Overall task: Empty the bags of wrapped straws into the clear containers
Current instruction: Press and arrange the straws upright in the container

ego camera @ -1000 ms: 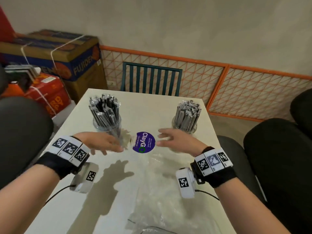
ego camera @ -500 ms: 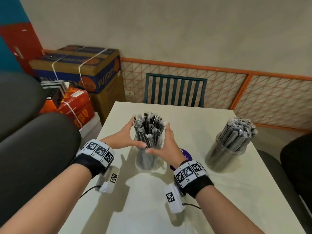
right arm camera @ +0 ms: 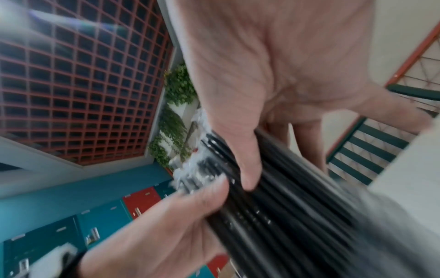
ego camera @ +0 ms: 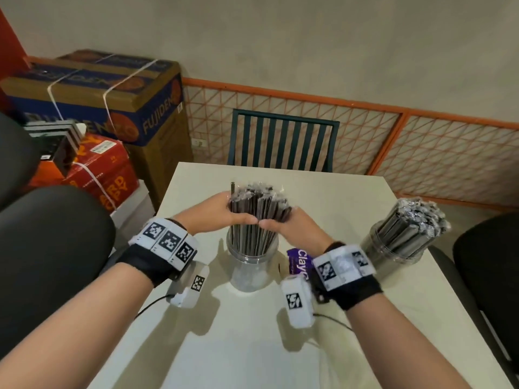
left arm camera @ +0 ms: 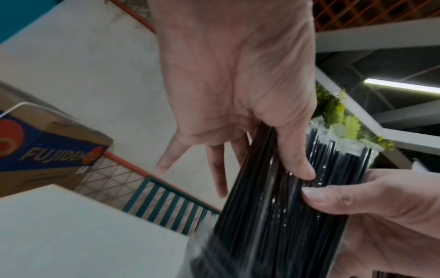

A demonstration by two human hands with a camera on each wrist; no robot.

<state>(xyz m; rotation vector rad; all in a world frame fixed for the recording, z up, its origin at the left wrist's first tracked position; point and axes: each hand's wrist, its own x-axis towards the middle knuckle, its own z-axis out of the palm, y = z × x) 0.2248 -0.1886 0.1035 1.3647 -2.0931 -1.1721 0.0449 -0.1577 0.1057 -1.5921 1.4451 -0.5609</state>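
A bundle of black wrapped straws (ego camera: 258, 204) stands in the left clear container (ego camera: 250, 272). It is raised, so its lower ends hang near the mouth and the container's bottom shows clear. My left hand (ego camera: 226, 214) and right hand (ego camera: 282, 226) grip the bundle from both sides, thumbs meeting in front. In the left wrist view my left hand (left arm camera: 264, 169) curls round the straws (left arm camera: 273, 216), its thumb (left arm camera: 295, 161) on them. The right wrist view shows my right hand (right arm camera: 278, 161) pressing its thumb (right arm camera: 247, 169) on the straws (right arm camera: 297, 216). A second clear container (ego camera: 393, 254) at the right holds grey wrapped straws (ego camera: 415, 220).
A purple round ClayGo label (ego camera: 299, 262) lies on the white table (ego camera: 252, 346) by my right wrist. A green slatted chair (ego camera: 283, 141) stands at the far edge. Black chairs flank the table, and strapped cartons (ego camera: 106, 94) are stacked at the back left.
Both hands moved from the middle of the table to the left container, closed round the black straws and raised the bundle. The head view swung left.
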